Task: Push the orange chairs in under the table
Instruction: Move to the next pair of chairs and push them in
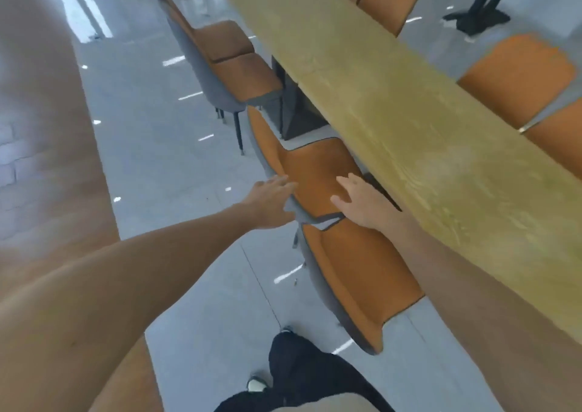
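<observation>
Wide grip on both sides: left hand point(272, 202) and right hand point(357, 200) flank the chair point(315, 172), fingers spread for shoving it under the desk point(393, 96) just beyond.

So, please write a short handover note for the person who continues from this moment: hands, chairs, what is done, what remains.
Left hand: open, fingers at the grey back edge of the middle chair.
Right hand: open, flat on that chair's orange seat side, beside the table edge.
Nearest chair: seat partly under the table.
Middle chair: seat partly under the table, not fully in.
Far chairs on this side: standing out from the table.
Left: probably push the middle chair in, then the far ones. Chairs on the opposite side are only partly visible; check them.
</observation>
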`<state>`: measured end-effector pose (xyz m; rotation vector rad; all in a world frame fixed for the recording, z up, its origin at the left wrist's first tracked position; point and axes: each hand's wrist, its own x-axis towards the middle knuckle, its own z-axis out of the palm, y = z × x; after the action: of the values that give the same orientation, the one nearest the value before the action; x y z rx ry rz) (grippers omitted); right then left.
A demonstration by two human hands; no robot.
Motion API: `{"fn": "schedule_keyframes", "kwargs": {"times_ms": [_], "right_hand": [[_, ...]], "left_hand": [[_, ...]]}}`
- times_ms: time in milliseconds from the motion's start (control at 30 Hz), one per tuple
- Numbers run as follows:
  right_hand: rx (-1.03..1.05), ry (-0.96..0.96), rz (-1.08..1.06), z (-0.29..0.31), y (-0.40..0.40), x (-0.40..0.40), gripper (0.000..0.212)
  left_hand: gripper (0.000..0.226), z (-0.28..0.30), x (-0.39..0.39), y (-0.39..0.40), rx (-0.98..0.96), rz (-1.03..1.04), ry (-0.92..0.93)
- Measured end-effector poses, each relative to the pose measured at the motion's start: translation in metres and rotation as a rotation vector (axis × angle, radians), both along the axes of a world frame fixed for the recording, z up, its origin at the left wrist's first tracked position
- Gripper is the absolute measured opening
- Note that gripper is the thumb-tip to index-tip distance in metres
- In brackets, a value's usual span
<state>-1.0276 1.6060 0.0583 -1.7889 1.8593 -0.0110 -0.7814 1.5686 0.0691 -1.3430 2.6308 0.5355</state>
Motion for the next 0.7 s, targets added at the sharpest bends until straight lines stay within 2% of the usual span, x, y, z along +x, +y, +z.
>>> {"fn": "schedule_keyframes", "kwargs": {"times_ms": [200,400,600,700], "right_hand": [[-0.063,0.024,-0.326,-0.036,-0.020,-0.006,0.074],[-0.032,-0.077,-0.587,-0.050,-0.009,0.015,0.079],[0.131,-0.117,-0.887,-0.066,0.019,0.069,0.094],[0.299,-0.254,-1.023,-0.078,0.028,0.102,0.096]], "left_hand": [[0.078,-0.019,-0.034,-0.087,-0.024,-0.163,-0.001],[0.087,-0.047,-0.045,-0.152,0.020,-0.370,-0.043],[0.092,-0.090,-0.045,-0.221,0.111,-0.636,-0.329],[0.084,-0.110,-0.028,-0.253,0.172,-0.782,-0.473]]}}
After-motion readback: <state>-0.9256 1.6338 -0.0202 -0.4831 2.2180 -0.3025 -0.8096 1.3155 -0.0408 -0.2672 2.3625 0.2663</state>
